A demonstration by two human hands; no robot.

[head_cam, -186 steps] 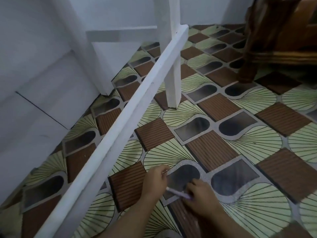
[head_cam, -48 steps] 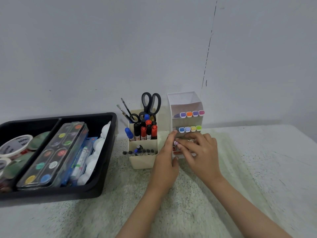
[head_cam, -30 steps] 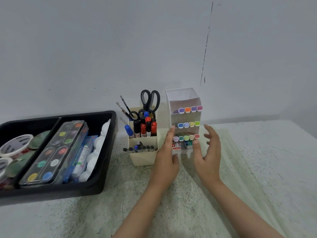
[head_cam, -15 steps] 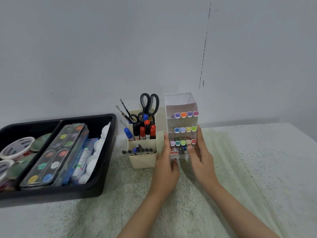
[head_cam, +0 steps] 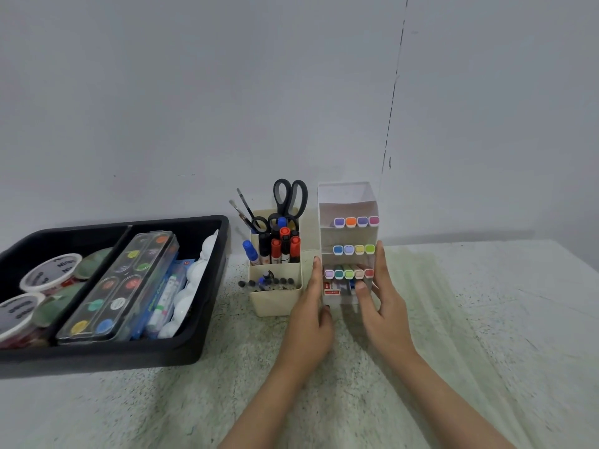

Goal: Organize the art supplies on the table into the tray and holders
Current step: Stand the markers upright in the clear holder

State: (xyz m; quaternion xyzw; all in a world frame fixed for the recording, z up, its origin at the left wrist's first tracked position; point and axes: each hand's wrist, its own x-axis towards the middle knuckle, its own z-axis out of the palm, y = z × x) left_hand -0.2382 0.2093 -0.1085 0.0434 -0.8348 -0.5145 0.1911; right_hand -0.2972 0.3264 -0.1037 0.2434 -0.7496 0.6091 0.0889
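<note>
Against marker rack [head_cam: 348, 205] sides: my left hand [head_cam: 311, 306], right hand [head_cam: 384, 306], flat, fingers straight.
Handling: probably light, tippy; I'd hold low.

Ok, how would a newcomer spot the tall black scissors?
Start at the cream plastic holder between the black tray and the white marker rack. The tall black scissors stand in its rear compartment, handles up, towering over the smaller pair beside them.

The tray [head_cam: 207, 319] is seen as glossy black plastic, the marker holder [head_cam: 348, 202] as clear plastic. The desk [head_cam: 486, 319] is covered in matt, speckled, rough-looking material.
</note>
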